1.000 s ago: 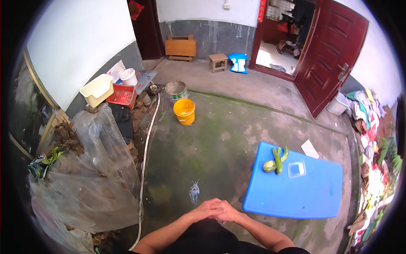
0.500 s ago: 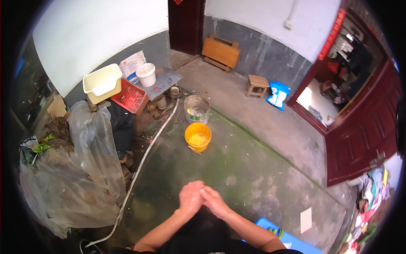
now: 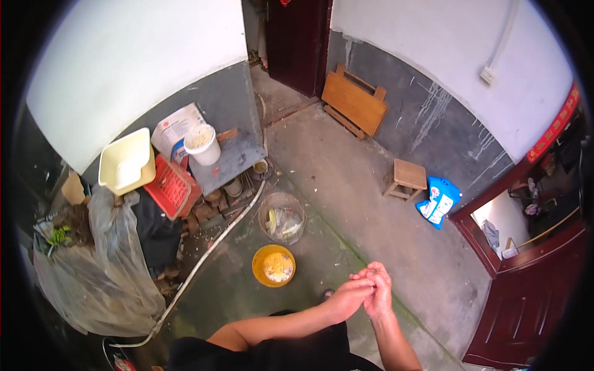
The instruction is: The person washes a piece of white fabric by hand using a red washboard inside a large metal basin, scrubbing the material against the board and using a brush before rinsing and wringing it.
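My left hand and my right hand are clasped together in front of me, fingers closed over each other. No object shows between them, though the space inside the palms is hidden. On the ground to the left of the hands stands a yellow bucket with pale yellow stuff at its bottom. Just beyond it is a greyish see-through bucket holding some light scraps. The tip of a shoe peeks out beside my left wrist.
A white hose runs along the left, past plastic sheeting, a red crate, a cream basin and a white bucket on a grey slab. Far right are a wooden stool, a blue bag and a dark red door.
My view has swung toward the right and forward. The clasped hands have shifted right, away from the yellow bucket, and their grip on each other has changed. The blue surface at lower right has left the view.
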Motion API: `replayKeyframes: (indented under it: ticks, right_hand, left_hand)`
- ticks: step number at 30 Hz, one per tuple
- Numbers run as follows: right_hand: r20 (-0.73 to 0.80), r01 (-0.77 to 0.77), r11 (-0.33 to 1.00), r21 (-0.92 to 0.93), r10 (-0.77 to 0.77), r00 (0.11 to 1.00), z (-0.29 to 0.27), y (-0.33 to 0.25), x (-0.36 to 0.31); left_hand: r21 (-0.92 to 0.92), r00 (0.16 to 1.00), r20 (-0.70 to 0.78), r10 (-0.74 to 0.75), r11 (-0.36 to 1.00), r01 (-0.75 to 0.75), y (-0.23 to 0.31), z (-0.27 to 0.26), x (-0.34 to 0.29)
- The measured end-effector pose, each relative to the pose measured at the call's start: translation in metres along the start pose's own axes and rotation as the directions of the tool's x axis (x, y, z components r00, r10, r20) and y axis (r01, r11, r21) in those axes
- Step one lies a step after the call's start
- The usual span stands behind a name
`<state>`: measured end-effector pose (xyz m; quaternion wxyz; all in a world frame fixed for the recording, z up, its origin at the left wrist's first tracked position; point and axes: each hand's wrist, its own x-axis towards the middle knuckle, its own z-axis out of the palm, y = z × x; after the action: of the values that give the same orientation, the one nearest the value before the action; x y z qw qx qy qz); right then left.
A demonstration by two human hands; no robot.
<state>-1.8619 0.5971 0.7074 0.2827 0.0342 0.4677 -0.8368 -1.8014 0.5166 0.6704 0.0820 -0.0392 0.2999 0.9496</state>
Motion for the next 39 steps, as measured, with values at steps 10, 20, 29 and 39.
replayKeyframes:
  ticks: [10,20,29,39]
  right_hand:
    - [0.278,-0.536,0.840,0.089,0.496,0.823,0.096,-0.089,0.304]
    - [-0.070,-0.321,0.935,-0.154,0.313,0.947,0.196,-0.138,0.585]
    - [0.177,-0.374,0.917,-0.136,0.394,0.902,0.301,-0.207,0.836]
    - [0.831,0.592,0.588,-0.551,0.329,0.448,0.485,-0.106,1.008]
  left_hand:
    - [0.958,0.762,0.192,0.618,0.051,-0.283,0.161,-0.065,0.200]
    - [0.814,0.661,0.268,0.700,-0.532,0.233,0.378,-0.153,0.470]
    - [0.826,0.559,-0.284,0.779,0.495,-0.269,0.596,-0.190,0.619]
    - [0.537,0.095,-0.709,0.698,0.623,-0.569,0.790,-0.326,0.654]
